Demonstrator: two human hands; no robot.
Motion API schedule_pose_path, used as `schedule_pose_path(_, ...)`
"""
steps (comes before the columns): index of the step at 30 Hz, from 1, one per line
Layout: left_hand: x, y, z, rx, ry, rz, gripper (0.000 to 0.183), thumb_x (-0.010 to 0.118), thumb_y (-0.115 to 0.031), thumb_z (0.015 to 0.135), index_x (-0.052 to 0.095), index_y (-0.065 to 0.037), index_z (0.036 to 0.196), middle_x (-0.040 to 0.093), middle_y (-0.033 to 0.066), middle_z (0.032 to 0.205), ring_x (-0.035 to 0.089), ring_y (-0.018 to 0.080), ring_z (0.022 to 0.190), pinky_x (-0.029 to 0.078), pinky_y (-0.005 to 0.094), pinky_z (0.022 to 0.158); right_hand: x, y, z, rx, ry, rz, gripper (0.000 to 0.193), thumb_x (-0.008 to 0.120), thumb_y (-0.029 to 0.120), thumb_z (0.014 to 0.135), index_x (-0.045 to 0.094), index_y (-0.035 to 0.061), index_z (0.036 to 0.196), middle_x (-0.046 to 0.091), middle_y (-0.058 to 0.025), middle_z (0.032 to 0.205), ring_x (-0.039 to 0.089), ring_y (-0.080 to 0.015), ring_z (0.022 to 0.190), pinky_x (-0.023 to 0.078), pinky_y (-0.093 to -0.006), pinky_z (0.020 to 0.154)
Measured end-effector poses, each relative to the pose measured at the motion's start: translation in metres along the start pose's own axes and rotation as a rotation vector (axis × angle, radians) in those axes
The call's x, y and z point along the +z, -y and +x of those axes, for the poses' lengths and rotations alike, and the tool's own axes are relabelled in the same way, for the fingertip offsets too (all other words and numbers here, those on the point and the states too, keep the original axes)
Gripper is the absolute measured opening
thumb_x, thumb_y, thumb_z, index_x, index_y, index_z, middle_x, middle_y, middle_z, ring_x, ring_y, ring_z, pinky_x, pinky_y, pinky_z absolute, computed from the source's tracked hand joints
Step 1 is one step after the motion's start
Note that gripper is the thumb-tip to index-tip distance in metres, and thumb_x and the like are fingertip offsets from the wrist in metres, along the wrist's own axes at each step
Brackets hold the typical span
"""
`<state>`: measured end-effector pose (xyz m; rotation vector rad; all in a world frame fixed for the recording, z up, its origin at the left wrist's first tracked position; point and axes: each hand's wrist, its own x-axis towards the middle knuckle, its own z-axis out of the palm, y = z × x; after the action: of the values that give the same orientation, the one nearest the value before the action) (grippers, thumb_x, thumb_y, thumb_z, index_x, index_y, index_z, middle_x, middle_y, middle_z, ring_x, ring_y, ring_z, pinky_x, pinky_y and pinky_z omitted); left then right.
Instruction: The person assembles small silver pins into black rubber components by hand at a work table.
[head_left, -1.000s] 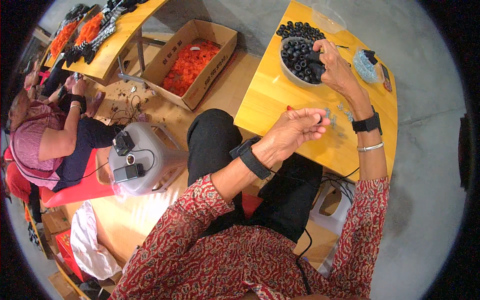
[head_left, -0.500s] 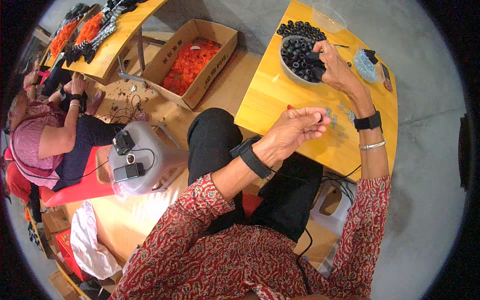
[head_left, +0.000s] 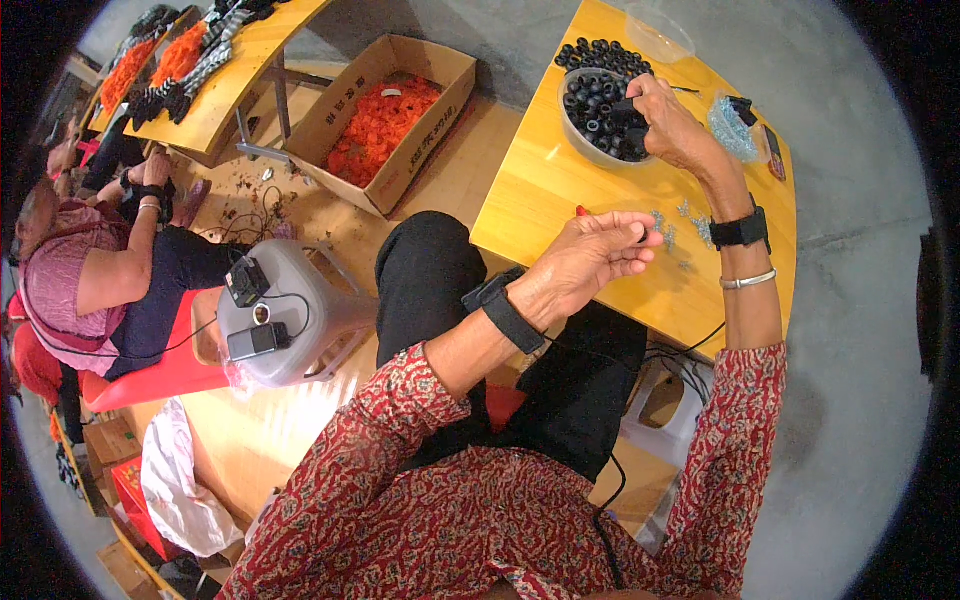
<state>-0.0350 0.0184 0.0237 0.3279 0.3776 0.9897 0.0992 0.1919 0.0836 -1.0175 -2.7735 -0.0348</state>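
My left hand (head_left: 598, 252) is held palm up over the near edge of the yellow table, thumb pressed to the fingers on a small black piece (head_left: 643, 234). Something small and red shows behind that hand. At the right rim of a clear round tub (head_left: 568, 128) full of black ring-like parts (head_left: 597, 98), my right hand (head_left: 678, 125) is bent with its fingers curled. Dark shapes cover or sit at its fingertips; whether it pinches a part there I cannot make out. Small silvery screw-like pieces (head_left: 668, 232) lie scattered between the two hands.
More black parts (head_left: 605, 55) lie loose behind the tub. A clear bag or bowl of small bluish pieces (head_left: 733, 130) stands at the table's right. On the left are a cardboard box (head_left: 440, 75) of orange material, a grey stool (head_left: 300, 340) with devices, and a seated person (head_left: 85, 250).
My right hand has shifted slightly at the tub's right side, its wrist a little further right. My left hand stays nearly in place, still closed on the small black piece.
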Motion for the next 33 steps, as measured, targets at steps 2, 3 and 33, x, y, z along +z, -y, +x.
schedule_pose_path(2, 0.0, 0.0, 0.0, -0.004, -0.003, 0.001, 0.022, 0.057, -0.013, 0.089, 0.06, -0.003, 0.109, 0.065, 0.0074, 0.098, 0.062, 0.0129, 0.083, 0.052, 0.0241, 0.076, 0.001, 0.002, 0.002, 0.014, -0.017, 0.005, 0.017, 0.048, -0.011, 0.062, 0.058, -0.0104, 0.076, 0.052, -0.0201, 0.099, 0.048, -0.0351, 0.095, 0.043, -0.0368, 0.083)
schedule_pose_path(3, 0.0, 0.001, 0.0, -0.003, 0.003, 0.0, 0.022, 0.056, -0.013, 0.09, 0.06, -0.003, 0.109, 0.065, 0.0073, 0.098, 0.061, 0.0129, 0.083, 0.051, 0.0242, 0.076, 0.001, 0.002, 0.002, 0.029, -0.035, 0.009, 0.017, 0.048, -0.01, 0.062, 0.058, -0.0104, 0.077, 0.052, -0.0202, 0.099, 0.048, -0.0349, 0.095, 0.042, -0.0364, 0.083)
schedule_pose_path(33, -0.003, 0.0, 0.002, 0.005, 0.0, -0.016, 0.021, 0.056, -0.012, 0.09, 0.059, -0.003, 0.108, 0.065, 0.0077, 0.099, 0.061, 0.0128, 0.082, 0.051, 0.0246, 0.075, 0.002, -0.007, -0.005, -0.014, -0.156, 0.344, 0.023, 0.052, -0.008, 0.068, 0.052, -0.0036, 0.09, 0.049, -0.011, 0.107, 0.047, -0.0277, 0.105, 0.038, -0.0317, 0.092)
